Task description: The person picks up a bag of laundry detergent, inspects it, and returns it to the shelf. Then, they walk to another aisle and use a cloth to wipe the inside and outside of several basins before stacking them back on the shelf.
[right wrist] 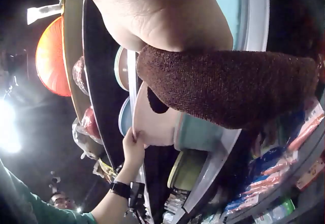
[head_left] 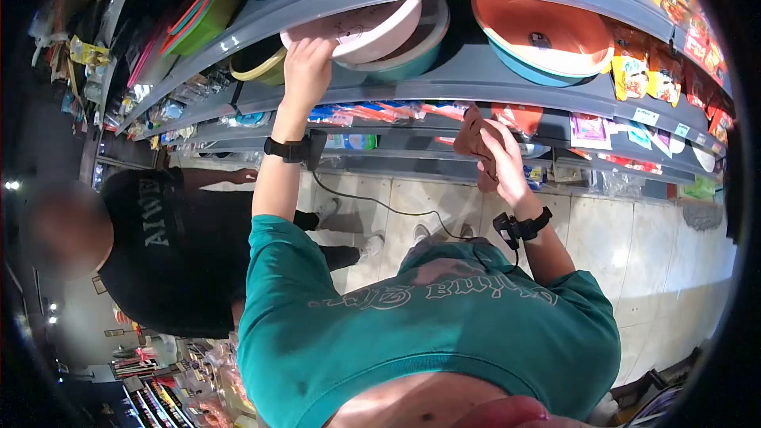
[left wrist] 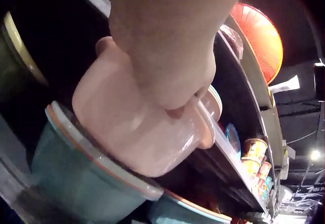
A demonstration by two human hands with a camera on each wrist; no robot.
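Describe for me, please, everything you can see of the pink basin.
The pink basin is pale and glossy, apparently plastic, with a rounded rim and dark line markings on its inner face. It is tilted above a teal basin at a grey shelf; whether the two basins touch is unclear. The left hand grips its rim.

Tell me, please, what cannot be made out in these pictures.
Fingertips of the right hand: right wrist view, behind the brown cloth.
Inside of the pink basin: left wrist view, behind its outer surface.
Wording on price tags: head view, too small.
Face of the person in black: head view, blurred.
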